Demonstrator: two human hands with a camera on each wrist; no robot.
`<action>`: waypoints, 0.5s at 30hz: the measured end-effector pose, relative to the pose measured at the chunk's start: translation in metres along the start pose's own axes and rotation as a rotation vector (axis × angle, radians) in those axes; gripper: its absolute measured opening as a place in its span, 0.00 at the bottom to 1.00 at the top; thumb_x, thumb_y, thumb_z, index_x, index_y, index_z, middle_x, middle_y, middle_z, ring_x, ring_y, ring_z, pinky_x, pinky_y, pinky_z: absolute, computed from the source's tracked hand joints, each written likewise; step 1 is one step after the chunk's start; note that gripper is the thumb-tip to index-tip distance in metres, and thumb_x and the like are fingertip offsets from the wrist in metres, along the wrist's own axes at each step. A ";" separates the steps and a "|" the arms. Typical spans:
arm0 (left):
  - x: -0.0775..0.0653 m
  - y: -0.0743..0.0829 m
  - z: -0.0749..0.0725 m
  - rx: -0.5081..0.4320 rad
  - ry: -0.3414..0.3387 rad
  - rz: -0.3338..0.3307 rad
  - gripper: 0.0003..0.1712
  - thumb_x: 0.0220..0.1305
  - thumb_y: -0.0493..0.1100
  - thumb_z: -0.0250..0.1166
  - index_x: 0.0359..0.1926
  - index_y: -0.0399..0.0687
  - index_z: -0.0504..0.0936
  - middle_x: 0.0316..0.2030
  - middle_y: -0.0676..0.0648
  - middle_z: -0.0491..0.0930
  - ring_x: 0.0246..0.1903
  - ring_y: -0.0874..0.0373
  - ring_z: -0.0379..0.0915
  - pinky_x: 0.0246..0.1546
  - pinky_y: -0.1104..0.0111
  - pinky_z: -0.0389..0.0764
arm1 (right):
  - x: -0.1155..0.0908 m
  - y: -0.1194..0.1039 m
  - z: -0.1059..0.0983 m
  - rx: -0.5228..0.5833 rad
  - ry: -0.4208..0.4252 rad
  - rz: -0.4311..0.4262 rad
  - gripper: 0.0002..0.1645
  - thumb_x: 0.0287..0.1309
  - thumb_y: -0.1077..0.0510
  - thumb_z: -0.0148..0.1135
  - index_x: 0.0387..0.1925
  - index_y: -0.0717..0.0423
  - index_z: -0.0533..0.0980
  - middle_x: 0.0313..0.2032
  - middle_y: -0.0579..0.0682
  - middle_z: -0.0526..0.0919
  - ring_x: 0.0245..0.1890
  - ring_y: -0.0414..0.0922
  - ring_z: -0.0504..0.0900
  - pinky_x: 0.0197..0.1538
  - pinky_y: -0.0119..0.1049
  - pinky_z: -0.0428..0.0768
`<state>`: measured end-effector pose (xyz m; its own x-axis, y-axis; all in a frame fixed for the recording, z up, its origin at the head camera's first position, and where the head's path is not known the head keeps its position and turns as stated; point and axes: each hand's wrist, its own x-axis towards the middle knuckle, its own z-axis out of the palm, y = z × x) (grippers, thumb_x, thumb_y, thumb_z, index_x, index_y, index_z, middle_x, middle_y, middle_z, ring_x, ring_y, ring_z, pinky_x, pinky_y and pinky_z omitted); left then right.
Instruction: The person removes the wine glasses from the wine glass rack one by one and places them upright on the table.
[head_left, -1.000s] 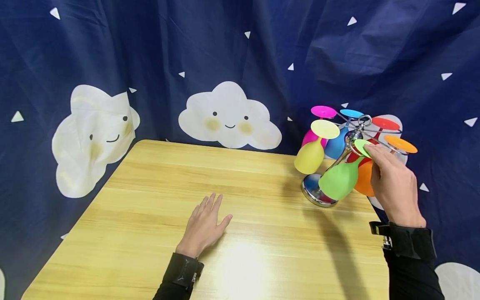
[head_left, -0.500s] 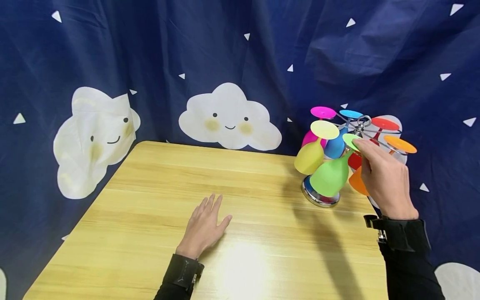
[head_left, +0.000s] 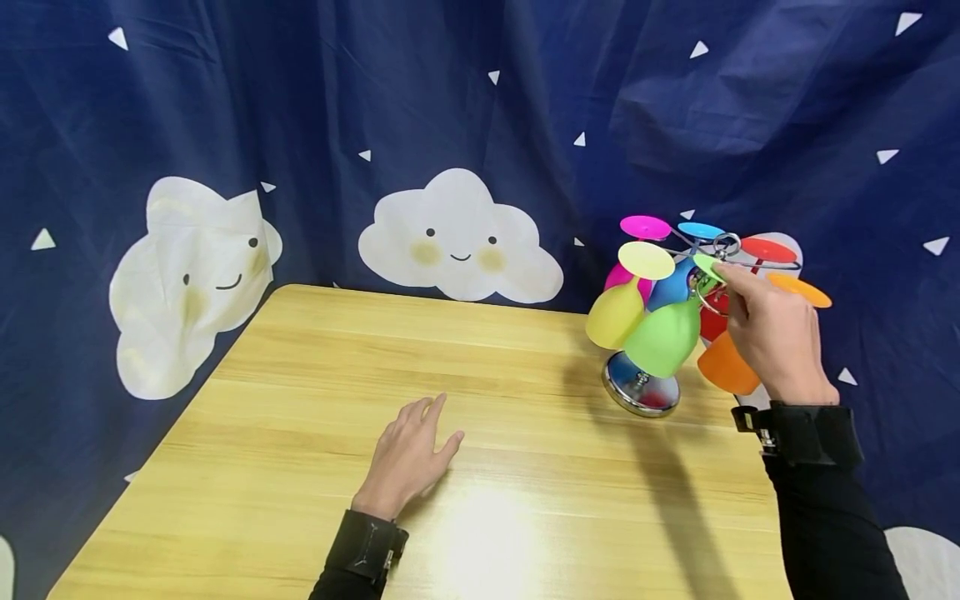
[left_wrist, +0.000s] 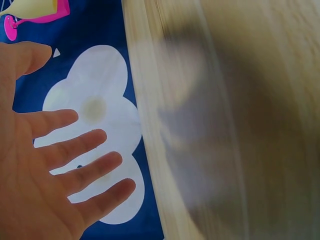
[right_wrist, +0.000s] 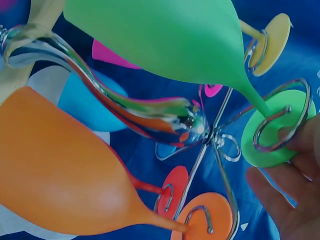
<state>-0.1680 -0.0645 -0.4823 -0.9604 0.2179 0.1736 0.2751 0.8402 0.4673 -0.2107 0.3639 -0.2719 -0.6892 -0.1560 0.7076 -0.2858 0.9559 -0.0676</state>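
A green wine glass (head_left: 663,340) hangs upside down at the near side of a chrome stemware rack (head_left: 637,400). My right hand (head_left: 780,337) pinches the round foot of this glass between thumb and fingers. In the right wrist view, a curled wire loop (right_wrist: 306,100) of the rack overlaps the green foot (right_wrist: 272,159), and the stem lies beside the wire. My left hand (head_left: 405,462) stays low over the wooden table (head_left: 300,500), palm down, fingers spread and holding nothing; its shadow falls on the wood in the left wrist view.
Upside down on the rack hang a yellow glass (head_left: 615,317), a pink glass (head_left: 645,227), a blue glass (head_left: 670,287), a red glass (head_left: 768,249) and an orange glass (head_left: 727,367). A dark blue curtain (head_left: 420,100) with white clouds stands right behind the table.
My right hand has carried the green glass leftward, then slightly up and in toward the rack's wire loop. The left hand has barely moved; its fingers bend a little more.
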 end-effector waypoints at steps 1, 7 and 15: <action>0.000 0.000 0.000 0.000 0.005 0.001 0.41 0.73 0.65 0.55 0.77 0.48 0.63 0.69 0.37 0.68 0.70 0.40 0.63 0.66 0.45 0.71 | 0.000 0.002 0.000 -0.005 -0.001 0.010 0.23 0.65 0.72 0.58 0.59 0.56 0.81 0.22 0.56 0.74 0.17 0.50 0.64 0.19 0.37 0.59; 0.000 0.001 0.001 0.009 0.016 0.008 0.40 0.73 0.64 0.55 0.76 0.48 0.64 0.69 0.39 0.70 0.69 0.42 0.64 0.64 0.46 0.74 | -0.003 0.011 -0.003 -0.005 0.055 0.037 0.22 0.67 0.70 0.55 0.57 0.54 0.83 0.29 0.61 0.81 0.23 0.57 0.69 0.25 0.42 0.62; 0.003 0.001 0.000 -0.005 0.009 0.007 0.40 0.73 0.65 0.54 0.76 0.49 0.63 0.70 0.40 0.69 0.70 0.43 0.64 0.64 0.46 0.74 | -0.031 0.009 -0.012 -0.011 0.172 0.037 0.21 0.70 0.68 0.51 0.57 0.55 0.83 0.53 0.60 0.85 0.27 0.64 0.81 0.27 0.41 0.72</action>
<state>-0.1706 -0.0634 -0.4815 -0.9582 0.2190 0.1842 0.2816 0.8365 0.4700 -0.1836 0.3808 -0.2862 -0.5748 -0.0770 0.8146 -0.2548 0.9629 -0.0887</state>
